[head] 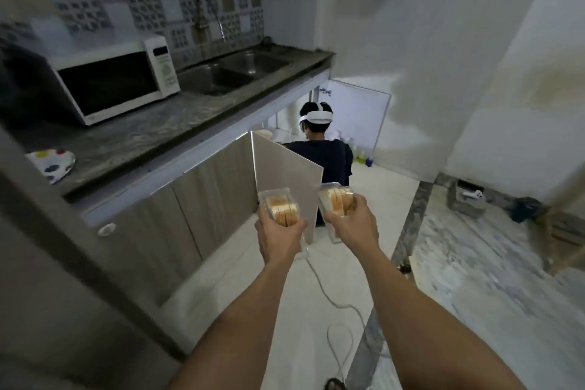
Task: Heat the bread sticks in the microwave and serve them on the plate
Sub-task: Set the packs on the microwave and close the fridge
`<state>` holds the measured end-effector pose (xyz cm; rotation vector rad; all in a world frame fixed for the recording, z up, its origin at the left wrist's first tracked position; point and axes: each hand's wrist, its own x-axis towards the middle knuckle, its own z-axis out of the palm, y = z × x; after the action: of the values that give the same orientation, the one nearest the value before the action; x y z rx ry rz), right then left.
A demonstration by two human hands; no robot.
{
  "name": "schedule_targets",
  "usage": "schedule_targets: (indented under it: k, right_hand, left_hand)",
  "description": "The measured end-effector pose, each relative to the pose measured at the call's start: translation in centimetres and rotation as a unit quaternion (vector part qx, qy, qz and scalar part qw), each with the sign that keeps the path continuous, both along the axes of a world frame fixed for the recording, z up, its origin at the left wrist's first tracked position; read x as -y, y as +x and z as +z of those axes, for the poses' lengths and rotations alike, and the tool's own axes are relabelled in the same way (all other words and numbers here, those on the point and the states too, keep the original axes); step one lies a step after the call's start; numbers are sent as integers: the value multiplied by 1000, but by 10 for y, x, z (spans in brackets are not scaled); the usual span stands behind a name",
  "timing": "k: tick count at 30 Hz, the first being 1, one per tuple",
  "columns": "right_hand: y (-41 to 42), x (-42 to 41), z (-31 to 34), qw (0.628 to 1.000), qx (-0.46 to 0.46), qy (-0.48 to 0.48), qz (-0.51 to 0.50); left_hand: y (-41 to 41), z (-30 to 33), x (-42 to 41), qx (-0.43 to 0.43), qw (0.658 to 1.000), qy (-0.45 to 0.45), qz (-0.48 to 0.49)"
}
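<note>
Two packs of bread sticks, one in each hand

We've got our left hand (278,236) wrapped round one clear pack (280,207) and our right hand (351,225) round the other pack (337,199), golden-brown sticks side by side inside, held out over the floor, well apart from the microwave (107,82) and spotted plate (52,161) on the counter (158,133).
</note>
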<state>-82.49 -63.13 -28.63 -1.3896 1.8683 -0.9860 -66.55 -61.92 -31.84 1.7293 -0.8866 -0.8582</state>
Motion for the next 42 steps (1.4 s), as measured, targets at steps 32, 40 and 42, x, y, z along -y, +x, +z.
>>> schedule_targets:
  k: [32, 40, 42]
  right_hand:
    - [238, 405, 84, 940, 3, -78, 331]
    - [338, 485, 118, 924, 45, -100, 366]
    - [363, 511, 119, 921, 45, -101, 373]
  left_hand:
    - [255, 86, 288, 45, 968, -72, 235]
    - [351, 141, 361, 104, 954, -115, 256]
    - [374, 149, 382, 121, 948, -123, 268]
